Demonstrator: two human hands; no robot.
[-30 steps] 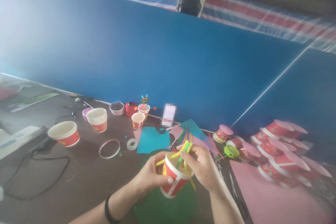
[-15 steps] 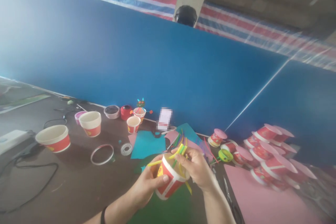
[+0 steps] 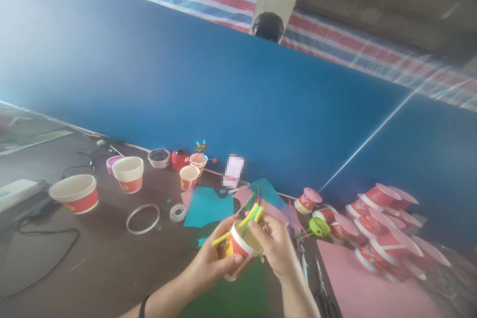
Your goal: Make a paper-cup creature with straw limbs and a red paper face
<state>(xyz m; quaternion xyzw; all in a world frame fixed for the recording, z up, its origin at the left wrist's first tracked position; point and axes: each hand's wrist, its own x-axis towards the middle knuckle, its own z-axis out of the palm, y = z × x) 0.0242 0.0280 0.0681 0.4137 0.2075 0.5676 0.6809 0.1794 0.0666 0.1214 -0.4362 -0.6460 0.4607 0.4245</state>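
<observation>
Tilted above the table is a red and white paper cup (image 3: pixel 244 249), with its opening toward the upper right. My left hand (image 3: pixel 216 251) wraps its side, thumb across the front. At the rim, my right hand (image 3: pixel 274 238) is closed, its fingers pinching slim yellow and green strips (image 3: pixel 255 212) that rise out of the cup. One yellow strip (image 3: pixel 221 238) sticks out to the left past the cup wall, and a bit of yellow shows below my right fingers. Whether the strips are straws or pipe cleaners I cannot tell. The cup's inside is mostly hidden.
Red paper cups with pink discs (image 3: pixel 389 238) are piled right, beside pink paper (image 3: pixel 372 278) and scissors (image 3: pixel 324 288). Larger cups (image 3: pixel 128 174) and a tape roll (image 3: pixel 178 212) stand left. Teal paper (image 3: pixel 208 206) lies behind, green paper (image 3: pixel 231 298) below. A cable (image 3: pixel 55 231) curls far left.
The cup has turned slightly in my hands and the strips have shifted at its rim. The yellow end poking out below on the right now shows less. The view has moved slightly.
</observation>
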